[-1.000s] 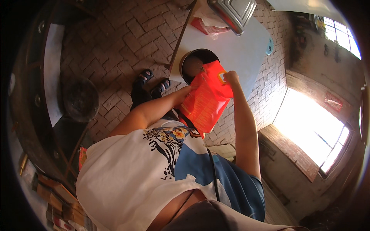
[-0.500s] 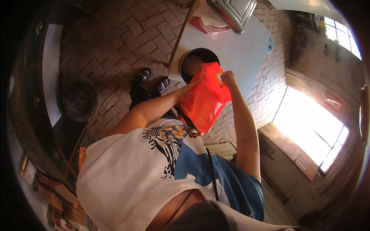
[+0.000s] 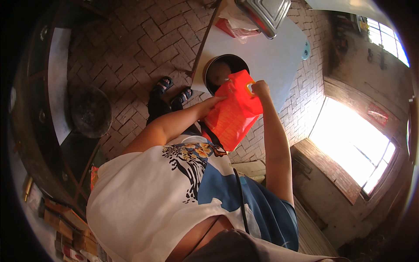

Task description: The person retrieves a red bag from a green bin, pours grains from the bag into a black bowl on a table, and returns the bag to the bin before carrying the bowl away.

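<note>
A large red plastic bag (image 3: 235, 113) is tilted, with its far end over the near rim of a round dark pot (image 3: 208, 77). A pale heap (image 3: 221, 71) shows at the bottom of the pot, though I cannot make out what it is. My right hand (image 3: 261, 89) is closed round the cut-out handle at the bag's upper right corner. Along the bag's left side, my left hand (image 3: 213, 105) grips and supports it, its fingers partly hidden by the plastic. The bag's lower end rests near my shirt.
The pot stands at the near left corner of a pale table (image 3: 266, 56). Farther back are a metal tin (image 3: 267, 17) and a red package in clear plastic (image 3: 235, 29). A dark round basin (image 3: 91, 111) sits at left on the brick floor (image 3: 148, 48). A bright window (image 3: 349, 146) is at right.
The bag's far end has shifted slightly, and more of the pale heap in the pot shows. Both hands keep their hold on the bag in nearly the same place.
</note>
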Demonstrator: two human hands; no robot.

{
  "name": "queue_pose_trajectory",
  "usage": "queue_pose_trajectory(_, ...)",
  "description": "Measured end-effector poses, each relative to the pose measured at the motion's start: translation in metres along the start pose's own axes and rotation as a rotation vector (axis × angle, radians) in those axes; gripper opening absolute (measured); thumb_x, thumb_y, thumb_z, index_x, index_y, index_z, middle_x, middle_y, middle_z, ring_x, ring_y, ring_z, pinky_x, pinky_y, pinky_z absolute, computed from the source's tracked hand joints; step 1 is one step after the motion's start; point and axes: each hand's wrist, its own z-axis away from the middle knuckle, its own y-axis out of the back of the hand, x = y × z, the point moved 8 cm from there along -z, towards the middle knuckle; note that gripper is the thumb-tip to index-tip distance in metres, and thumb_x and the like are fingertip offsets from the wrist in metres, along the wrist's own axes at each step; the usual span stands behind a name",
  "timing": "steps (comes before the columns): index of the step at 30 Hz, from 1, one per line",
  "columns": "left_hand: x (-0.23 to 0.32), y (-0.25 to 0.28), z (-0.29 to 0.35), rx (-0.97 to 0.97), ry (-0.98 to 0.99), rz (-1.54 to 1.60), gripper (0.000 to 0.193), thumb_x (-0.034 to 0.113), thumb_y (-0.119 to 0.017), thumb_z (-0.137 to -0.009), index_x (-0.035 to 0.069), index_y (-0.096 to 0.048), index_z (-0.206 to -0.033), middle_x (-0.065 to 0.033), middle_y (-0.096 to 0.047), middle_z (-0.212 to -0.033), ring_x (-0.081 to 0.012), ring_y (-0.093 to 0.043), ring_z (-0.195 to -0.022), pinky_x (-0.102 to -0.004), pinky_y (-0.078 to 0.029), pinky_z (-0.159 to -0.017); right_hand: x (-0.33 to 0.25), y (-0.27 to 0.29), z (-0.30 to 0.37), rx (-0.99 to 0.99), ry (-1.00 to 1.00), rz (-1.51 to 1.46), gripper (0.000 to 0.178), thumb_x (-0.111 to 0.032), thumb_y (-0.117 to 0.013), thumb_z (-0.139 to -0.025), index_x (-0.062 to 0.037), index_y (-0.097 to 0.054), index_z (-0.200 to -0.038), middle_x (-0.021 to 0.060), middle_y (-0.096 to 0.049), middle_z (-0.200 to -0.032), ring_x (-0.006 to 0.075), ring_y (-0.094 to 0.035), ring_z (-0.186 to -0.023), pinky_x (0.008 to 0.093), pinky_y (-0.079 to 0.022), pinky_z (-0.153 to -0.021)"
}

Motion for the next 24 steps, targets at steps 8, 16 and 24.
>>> queue_pose_trajectory(8, 0.026, -0.080, 0.043, -0.181, -0.197, 0.037, 0.055, 0.043, -0.047, -0.093, 0.010, -0.039, -0.137, -0.0062, -0.045, -0.136, -0.0164, -0.045, -0.124, -0.0344, -0.040, -0.101, -0.017, 0.002, 0.005, 0.021, 0.079, 0.054, 0.028, -0.019, -0.061, -0.073, 0.0003, -0.067, -0.092, 0.0237, -0.065, -0.094, 0.0378, -0.063, -0.093, 0.0429, -0.051, -0.079)
queue_pose_trajectory(16, 0.022, -0.051, 0.027, -0.191, -0.274, -0.103, 0.059, 0.046, -0.045, -0.093, 0.011, -0.036, -0.139, -0.0043, -0.042, -0.139, -0.0141, -0.041, -0.127, -0.0328, -0.038, -0.103, 0.005, -0.014, -0.014, -0.054, 0.060, -0.101, 0.021, -0.016, -0.059, -0.073, 0.0002, -0.068, -0.082, 0.0204, -0.067, -0.086, 0.0330, -0.066, -0.085, 0.0416, -0.052, -0.074)
queue_pose_trajectory(24, 0.015, -0.071, 0.035, -0.218, -0.184, -0.143, 0.053, 0.033, -0.048, -0.094, 0.006, -0.035, -0.138, -0.0053, -0.042, -0.139, -0.0122, -0.044, -0.123, -0.0327, -0.038, -0.103, 0.008, -0.004, -0.018, -0.017, 0.015, -0.012, 0.018, -0.013, -0.058, -0.071, -0.0025, -0.069, -0.081, 0.0184, -0.068, -0.086, 0.0327, -0.066, -0.087, 0.0395, -0.051, -0.077)
